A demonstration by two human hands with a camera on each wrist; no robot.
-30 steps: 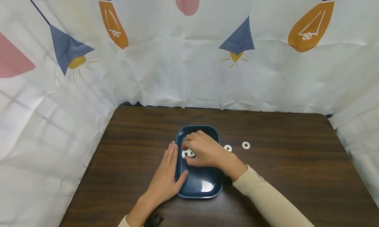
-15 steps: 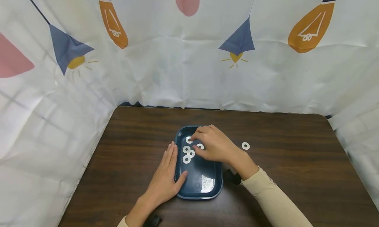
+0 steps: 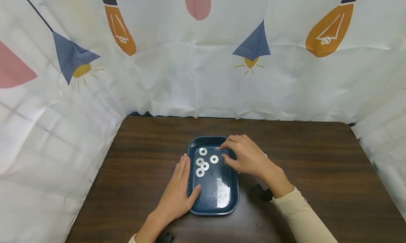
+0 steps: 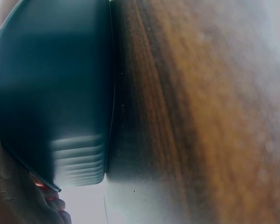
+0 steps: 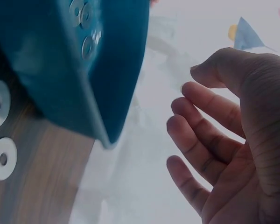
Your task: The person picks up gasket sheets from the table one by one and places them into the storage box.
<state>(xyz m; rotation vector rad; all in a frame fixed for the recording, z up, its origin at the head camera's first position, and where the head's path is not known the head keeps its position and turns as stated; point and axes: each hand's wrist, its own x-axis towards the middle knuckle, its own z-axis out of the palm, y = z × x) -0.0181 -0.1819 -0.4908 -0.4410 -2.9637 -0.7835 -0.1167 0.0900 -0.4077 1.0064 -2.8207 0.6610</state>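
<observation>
Several flat white ring washers (image 3: 214, 159) lie in a dark blue tray (image 3: 211, 213), some of them touching. My left hand (image 3: 176, 191) rests along the tray's left side with straight fingers, its thumb over the rim. Above the tray's right rim hovers my right hand (image 3: 245, 156), fingers loosely bent; in the right wrist view nothing is between its thumb and fingertips. Two more washers, one a white ring (image 5: 3, 158), lie on the table beside the tray in that view; the hand mostly hides them from the head camera.
The brown wooden table (image 3: 152, 148) extends around the tray. A white curtain (image 3: 177, 77) printed with lamps and bulbs hangs behind the table and along its sides. Dark wrist cameras (image 3: 262, 193) are worn under the wrists.
My right hand has moved right, from over the washers in the tray to its right rim, uncovering them. The left hand stays in place. The view has tilted slightly.
</observation>
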